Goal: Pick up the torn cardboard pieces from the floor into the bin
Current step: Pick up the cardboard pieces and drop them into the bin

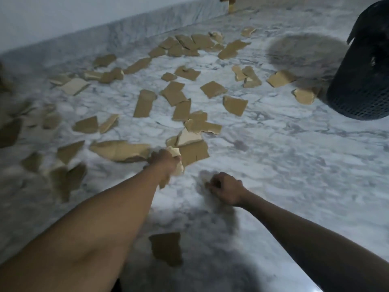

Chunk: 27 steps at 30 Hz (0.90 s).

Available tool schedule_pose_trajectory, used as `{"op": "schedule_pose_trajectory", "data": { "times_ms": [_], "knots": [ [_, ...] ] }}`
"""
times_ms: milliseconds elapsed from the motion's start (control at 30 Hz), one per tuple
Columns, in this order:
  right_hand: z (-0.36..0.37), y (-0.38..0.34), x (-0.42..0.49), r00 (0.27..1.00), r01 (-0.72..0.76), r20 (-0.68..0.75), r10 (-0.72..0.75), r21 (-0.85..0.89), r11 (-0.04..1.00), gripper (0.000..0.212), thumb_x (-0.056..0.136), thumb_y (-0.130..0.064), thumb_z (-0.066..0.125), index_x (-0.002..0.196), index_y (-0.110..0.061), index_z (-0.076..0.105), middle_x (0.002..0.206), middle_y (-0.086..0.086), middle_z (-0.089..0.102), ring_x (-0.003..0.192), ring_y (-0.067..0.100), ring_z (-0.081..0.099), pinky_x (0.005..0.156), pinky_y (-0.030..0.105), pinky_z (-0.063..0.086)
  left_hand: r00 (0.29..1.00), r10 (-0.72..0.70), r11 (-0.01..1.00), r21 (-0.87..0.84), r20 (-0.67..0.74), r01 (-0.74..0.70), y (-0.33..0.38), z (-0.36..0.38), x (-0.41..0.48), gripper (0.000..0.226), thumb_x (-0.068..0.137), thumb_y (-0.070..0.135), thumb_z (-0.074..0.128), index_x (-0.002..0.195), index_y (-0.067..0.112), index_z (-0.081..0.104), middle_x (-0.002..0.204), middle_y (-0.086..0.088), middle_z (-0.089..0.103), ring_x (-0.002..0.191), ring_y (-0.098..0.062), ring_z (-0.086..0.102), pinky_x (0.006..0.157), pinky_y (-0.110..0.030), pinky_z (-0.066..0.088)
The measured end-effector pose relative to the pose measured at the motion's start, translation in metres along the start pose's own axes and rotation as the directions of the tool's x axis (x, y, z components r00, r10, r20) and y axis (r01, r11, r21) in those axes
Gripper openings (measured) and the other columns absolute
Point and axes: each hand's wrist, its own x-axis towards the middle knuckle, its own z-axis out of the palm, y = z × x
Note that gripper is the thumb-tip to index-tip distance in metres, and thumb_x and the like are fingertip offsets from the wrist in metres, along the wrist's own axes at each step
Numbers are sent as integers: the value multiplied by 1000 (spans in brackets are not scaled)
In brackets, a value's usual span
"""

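Several torn brown cardboard pieces lie scattered over the white marble floor, mostly left and centre. My left hand reaches forward and is closed on a few pale cardboard scraps, next to a large brown piece. My right hand rests low on the floor with its fingers curled; whether it holds a scrap is hidden. A dark mesh bin stands at the right edge, with pieces lying beside its base.
A marble skirting and white wall run along the far left. A wooden furniture leg shows at the top. One cardboard piece lies close between my arms. Bare floor stretches to the right, towards the bin.
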Motion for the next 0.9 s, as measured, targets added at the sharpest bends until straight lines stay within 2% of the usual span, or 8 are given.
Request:
{"op": "schedule_pose_trajectory", "data": {
  "times_ms": [67, 233, 367, 467, 633, 700, 800, 900],
  "knots": [
    [29, -38, -13, 983, 137, 120, -139, 26, 990, 41, 92, -51, 54, 57, -29, 51, 71, -7, 49, 77, 23, 53, 78, 41, 46, 1000, -22, 995, 97, 9, 21, -23, -3, -6, 77, 84, 65, 55, 141, 16, 40, 145, -16, 40, 132, -39, 37, 107, -51, 35],
    [113, -84, -52, 917, 385, 247, -315, -335, 860, 48, 95, -54, 41, 114, -19, 68, 137, 9, 41, 120, 32, 37, 96, 51, 30, 989, 146, 984, 99, 28, -148, -49, 9, -24, 70, 75, 59, 71, 131, 21, 53, 136, -9, 40, 127, -37, 39, 99, -50, 43],
    [143, -89, -59, 911, 407, 113, -396, -387, 827, 29, 97, -34, 49, 121, -25, 62, 119, 11, 46, 109, 36, 42, 88, 50, 33, 982, 168, 971, -160, -87, -180, -68, 12, -27, 65, 61, 45, 86, 111, 17, 56, 116, -7, 58, 107, -30, 58, 84, -38, 52],
    [138, -91, -49, 947, 322, 132, -294, -392, 862, 42, 93, -53, 54, 119, -21, 56, 112, 14, 51, 106, 35, 48, 91, 51, 34, 976, 185, 900, -380, -111, -214, -75, 4, -32, 68, 70, 25, 87, 126, 12, 50, 122, -6, 60, 111, -26, 58, 80, -29, 43],
    [102, -96, -25, 983, 145, 155, -102, -297, 944, 58, 77, -52, 75, 114, -17, 48, 100, 3, 64, 95, 27, 61, 92, 47, 32, 991, 136, 819, -562, 0, -113, -94, -36, -38, 39, 84, 24, 76, 116, 5, 65, 112, -10, 68, 93, -25, 66, 70, -39, 60],
    [79, -98, -18, 989, 110, 129, -70, -339, 934, 39, 80, -40, 72, 106, -14, 60, 103, 3, 62, 101, 27, 59, 94, 46, 33, 988, 107, 860, -509, 110, -36, -108, -47, -37, 42, 85, 28, 75, 117, 3, 64, 112, -11, 68, 91, -25, 66, 66, -31, 55],
    [52, -93, -9, 999, 18, -18, -27, -382, 924, 33, 90, -38, 59, 108, -11, 62, 112, 9, 51, 110, 31, 50, 95, 48, 34, 977, 37, 996, -84, 209, -20, -131, -45, -37, 78, 79, 49, 76, 140, 6, 50, 143, -11, 51, 126, -29, 52, 99, -33, 46],
    [44, -77, 5, 982, -113, -178, 69, -253, 961, 35, 95, -38, 52, 116, -10, 59, 121, 11, 45, 115, 34, 45, 94, 50, 40, 987, 7, 964, 260, 161, -49, -132, -21, -50, 79, 80, 62, 66, 143, 19, 46, 146, -9, 41, 135, -28, 36, 109, -37, 36]
  ]
}}
